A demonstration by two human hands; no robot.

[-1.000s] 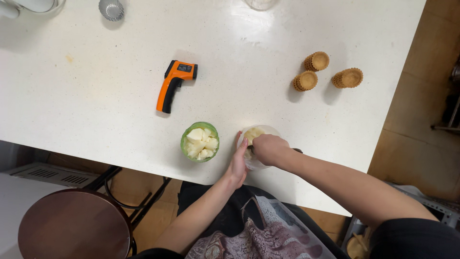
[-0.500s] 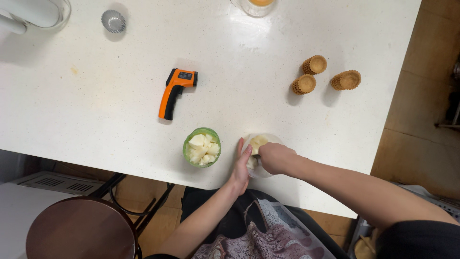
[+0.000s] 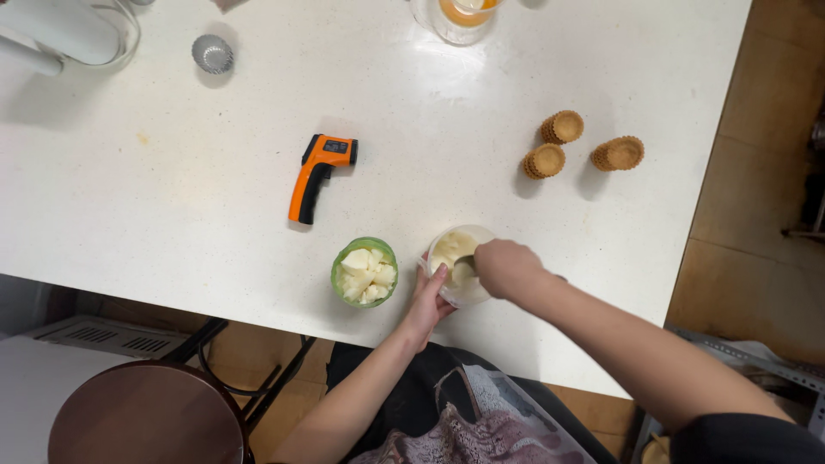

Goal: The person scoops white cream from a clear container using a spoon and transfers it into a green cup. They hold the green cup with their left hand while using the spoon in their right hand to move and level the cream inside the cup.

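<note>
Steadying the cup [image 3: 461, 266] at the table's [image 3: 516, 86] near edge, left hand [image 3: 427, 301] pressed its side; right hand [image 3: 505, 268] gripped a spoon [image 3: 464, 263] inside; shells [image 3: 563, 127] remained unfilled.

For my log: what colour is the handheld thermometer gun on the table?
Orange with black trim, thermometer gun, head view.

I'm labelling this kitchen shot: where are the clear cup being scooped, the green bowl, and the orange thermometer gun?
clear cup [image 3: 449, 247]: head view, far rim above the pale filling.
green bowl [image 3: 337, 279]: head view, left rim.
orange thermometer gun [image 3: 305, 191]: head view, middle of the handle.
</note>
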